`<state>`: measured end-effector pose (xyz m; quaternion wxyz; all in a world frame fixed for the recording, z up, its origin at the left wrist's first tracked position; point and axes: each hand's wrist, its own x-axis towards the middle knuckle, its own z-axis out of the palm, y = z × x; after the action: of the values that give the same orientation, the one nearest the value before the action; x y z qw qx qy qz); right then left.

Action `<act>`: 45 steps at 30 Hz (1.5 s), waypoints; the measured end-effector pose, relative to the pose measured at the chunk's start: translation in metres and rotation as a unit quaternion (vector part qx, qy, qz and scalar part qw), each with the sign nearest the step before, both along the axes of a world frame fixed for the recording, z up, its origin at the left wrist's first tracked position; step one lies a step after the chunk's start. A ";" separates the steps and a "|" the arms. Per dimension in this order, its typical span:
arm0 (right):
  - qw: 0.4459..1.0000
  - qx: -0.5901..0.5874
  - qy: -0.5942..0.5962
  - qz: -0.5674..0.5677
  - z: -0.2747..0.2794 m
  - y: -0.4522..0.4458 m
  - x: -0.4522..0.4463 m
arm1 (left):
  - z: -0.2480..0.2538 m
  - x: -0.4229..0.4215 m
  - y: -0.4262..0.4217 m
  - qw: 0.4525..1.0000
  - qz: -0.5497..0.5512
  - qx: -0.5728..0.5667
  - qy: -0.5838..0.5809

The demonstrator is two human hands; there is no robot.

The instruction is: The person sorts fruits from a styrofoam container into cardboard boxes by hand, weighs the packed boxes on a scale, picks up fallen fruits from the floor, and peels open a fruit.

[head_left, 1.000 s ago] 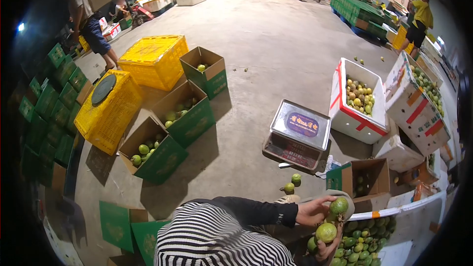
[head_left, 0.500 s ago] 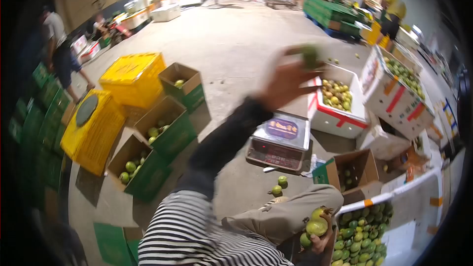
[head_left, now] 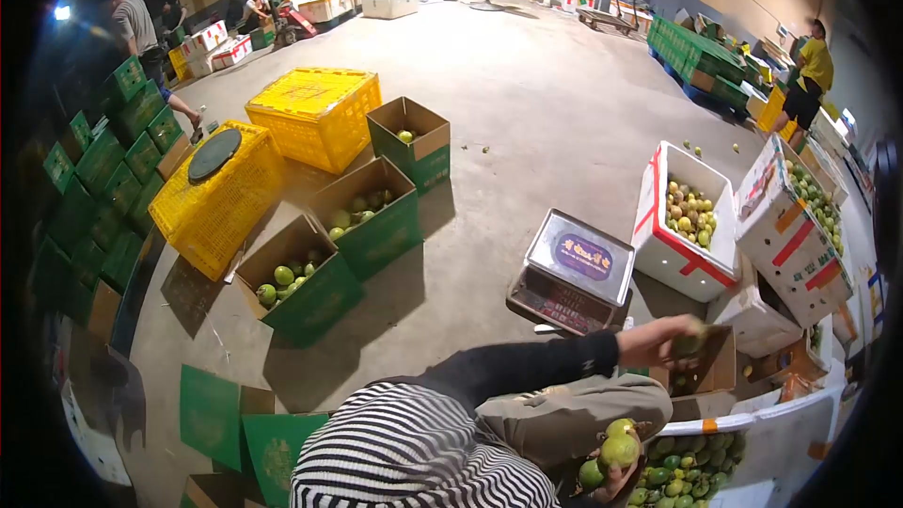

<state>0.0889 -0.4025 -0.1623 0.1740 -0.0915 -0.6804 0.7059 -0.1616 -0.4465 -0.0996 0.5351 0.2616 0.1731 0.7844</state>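
Note:
My left hand (head_left: 651, 342) reaches out to the right in a black sleeve, its fingers closed around a round green fruit (head_left: 690, 342). It is above an open cardboard box (head_left: 720, 357), whose inside is partly hidden by the hand. Low in front of me, beside my trousered knee, my right hand (head_left: 621, 478) is curled around several yellow-green fruits (head_left: 619, 450). Just right of it stands a white foam box (head_left: 790, 423) with many green fruits (head_left: 691, 470) inside. Beyond my knee, a weighing scale (head_left: 578, 259) sits on the floor with nothing on its pan.
Green cartons (head_left: 381, 249) holding fruits stand at left, near yellow crates (head_left: 315, 118). White foam boxes (head_left: 682, 259) of fruits line the right side. Stacked green boxes (head_left: 108, 188) are at far left. One person (head_left: 814, 71) stands at right; others are at far left.
My left hand has come down and right from above the scale to the cardboard box, still with a green fruit. My right hand keeps its fruits. The view has turned slightly left.

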 end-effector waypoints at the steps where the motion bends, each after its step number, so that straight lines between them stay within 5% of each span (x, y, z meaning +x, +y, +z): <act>1: 1.000 0.000 -0.003 0.008 0.000 0.001 0.000 | -0.020 0.003 -0.013 0.999 0.022 -0.043 0.006; 8: 0.996 0.004 -0.027 0.088 0.014 -0.007 -0.009 | -0.057 0.005 -0.059 0.971 0.131 -0.196 0.027; 12: 0.989 -0.008 -0.037 0.145 0.015 -0.024 -0.022 | -0.050 0.002 -0.059 0.989 0.090 -0.112 -0.013; 26: 0.990 -0.073 -0.022 0.117 0.004 -0.025 -0.027 | -0.062 0.000 -0.058 0.973 0.189 -0.127 0.023; 30: 0.978 -0.205 0.026 0.011 -0.001 -0.021 -0.026 | -0.034 0.000 -0.066 0.909 0.338 -0.167 0.178; 33: 0.987 -0.157 -0.008 -0.041 -0.021 -0.012 -0.013 | 0.006 0.014 -0.076 0.878 0.424 -0.120 0.186; 36: 0.998 -0.034 0.027 -0.053 -0.032 0.000 -0.016 | 0.033 0.017 -0.088 0.705 0.626 0.033 0.331; 38: 0.997 -0.051 0.013 -0.052 -0.042 0.005 -0.012 | 0.069 0.004 -0.083 0.599 0.663 0.248 0.375; 43: 0.987 -0.127 0.007 -0.095 -0.016 -0.007 -0.013 | 0.146 -0.090 -0.011 0.557 0.673 -0.023 0.486; 45: 0.987 -0.133 0.011 -0.093 -0.016 -0.002 -0.011 | 0.123 -0.111 0.018 0.552 0.627 -0.099 0.541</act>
<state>0.0774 -0.4047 -0.1781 0.2325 -0.1687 -0.5673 0.7718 -0.2728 -0.4287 0.0230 -0.2636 0.4073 0.6264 0.6101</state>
